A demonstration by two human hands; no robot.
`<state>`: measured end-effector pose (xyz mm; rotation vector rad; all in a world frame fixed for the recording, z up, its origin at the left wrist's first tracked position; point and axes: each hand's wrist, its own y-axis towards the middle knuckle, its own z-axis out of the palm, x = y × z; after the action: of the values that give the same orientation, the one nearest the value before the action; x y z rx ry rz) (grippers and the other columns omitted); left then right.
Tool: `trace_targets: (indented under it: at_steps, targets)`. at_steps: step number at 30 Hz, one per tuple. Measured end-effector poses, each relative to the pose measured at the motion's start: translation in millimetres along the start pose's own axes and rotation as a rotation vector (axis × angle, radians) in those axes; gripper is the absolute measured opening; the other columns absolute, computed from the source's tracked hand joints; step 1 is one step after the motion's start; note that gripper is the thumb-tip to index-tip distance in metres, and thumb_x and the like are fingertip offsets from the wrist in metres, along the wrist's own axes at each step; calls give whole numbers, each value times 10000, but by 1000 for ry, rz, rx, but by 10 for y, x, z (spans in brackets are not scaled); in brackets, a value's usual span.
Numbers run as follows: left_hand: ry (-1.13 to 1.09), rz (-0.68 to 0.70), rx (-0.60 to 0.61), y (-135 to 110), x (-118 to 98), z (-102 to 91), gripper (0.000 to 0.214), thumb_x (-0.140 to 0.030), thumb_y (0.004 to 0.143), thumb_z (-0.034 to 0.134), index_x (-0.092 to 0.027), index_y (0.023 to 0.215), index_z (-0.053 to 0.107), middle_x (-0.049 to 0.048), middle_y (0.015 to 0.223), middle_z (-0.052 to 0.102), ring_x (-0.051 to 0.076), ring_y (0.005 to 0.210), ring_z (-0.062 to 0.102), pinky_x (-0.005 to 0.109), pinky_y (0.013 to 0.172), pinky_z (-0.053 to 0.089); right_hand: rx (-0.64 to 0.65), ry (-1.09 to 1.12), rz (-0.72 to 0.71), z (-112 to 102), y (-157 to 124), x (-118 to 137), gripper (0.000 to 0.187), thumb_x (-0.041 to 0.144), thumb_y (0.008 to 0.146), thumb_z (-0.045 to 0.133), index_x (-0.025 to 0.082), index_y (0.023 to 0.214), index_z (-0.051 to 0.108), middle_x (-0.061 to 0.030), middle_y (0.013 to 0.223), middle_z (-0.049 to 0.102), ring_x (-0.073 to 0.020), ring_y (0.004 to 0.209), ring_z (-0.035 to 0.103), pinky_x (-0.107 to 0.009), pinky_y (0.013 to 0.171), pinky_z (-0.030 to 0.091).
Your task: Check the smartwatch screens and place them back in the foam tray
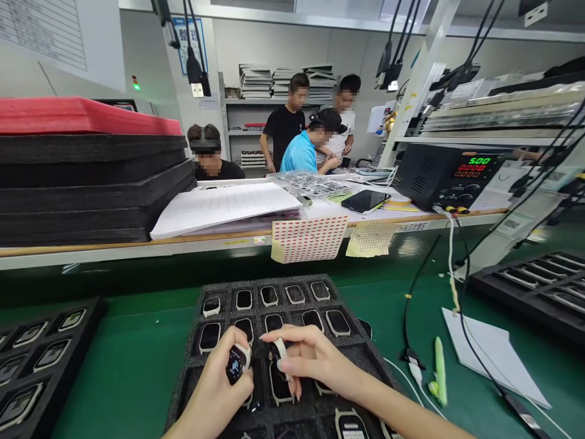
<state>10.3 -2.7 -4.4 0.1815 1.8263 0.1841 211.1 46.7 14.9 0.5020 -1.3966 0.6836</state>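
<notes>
My left hand (223, 378) is closed round a smartwatch (237, 364) whose dark screen is lit with a pale picture. Just to its right, my right hand (301, 356) pinches a second smartwatch (278, 350) with a light case, tilted on edge between thumb and fingers. Both hands are over a black foam tray (361, 360) with square pockets. Several light-cased watches with dark screens lie in its pockets, such as the watch (338, 323) at the right of the second row. My hands hide part of the tray's middle.
Foam trays of watch cases stand left (75, 366) and right (484, 277). On the green mat lie a green pen (439, 372), white paper (498, 353) and cables. A shelf ahead bears stacked foam (91, 177), papers (228, 204), a phone (365, 201) and a power supply (448, 177). Several people are beyond.
</notes>
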Motion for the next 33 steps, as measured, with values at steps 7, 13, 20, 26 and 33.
trace_targets:
  at_steps: [7, 13, 20, 26, 33]
  targets:
    - [26, -46, 96, 22, -19, -41, 126, -152, 727, 501, -226, 817, 453, 8, 826, 513, 211, 823, 516, 298, 743, 426, -12, 0, -6, 9, -5, 24, 493, 353, 751, 749, 112, 1164, 628, 8, 583, 611, -116, 452, 598, -210, 461, 500]
    - [14, 12, 44, 11, -75, -62, 184, -94, 715, 501, -226, 831, 448, 0, 856, 496, 192, 847, 494, 284, 791, 401, -21, -24, -1, 25, -4, 90, 517, 342, 766, 738, 100, 1203, 604, 1, 585, 627, -117, 476, 602, -216, 481, 518]
    - [38, 20, 60, 4, -92, -75, 195, -66, 720, 483, -223, 823, 433, -4, 856, 484, 180, 837, 484, 276, 786, 391, -15, -72, -11, 25, -12, 113, 503, 340, 803, 702, 102, 1230, 583, 4, 585, 623, -130, 501, 613, -233, 501, 520]
    - [47, 54, 50, 24, -79, -81, 201, -48, 712, 492, -214, 808, 430, 5, 867, 490, 180, 861, 499, 301, 815, 409, -4, -69, 28, 43, 0, 104, 476, 335, 808, 698, 105, 1212, 595, 2, 579, 629, -123, 482, 598, -225, 495, 508]
    - [-315, -228, 194, 44, -121, -93, 206, -253, 811, 590, -215, 957, 450, 23, 996, 523, 88, 550, 530, 226, 448, 466, -19, 130, 41, 76, 45, 103, 613, 310, 831, 660, 173, 1379, 421, -73, 905, 644, -167, 659, 661, -244, 491, 542]
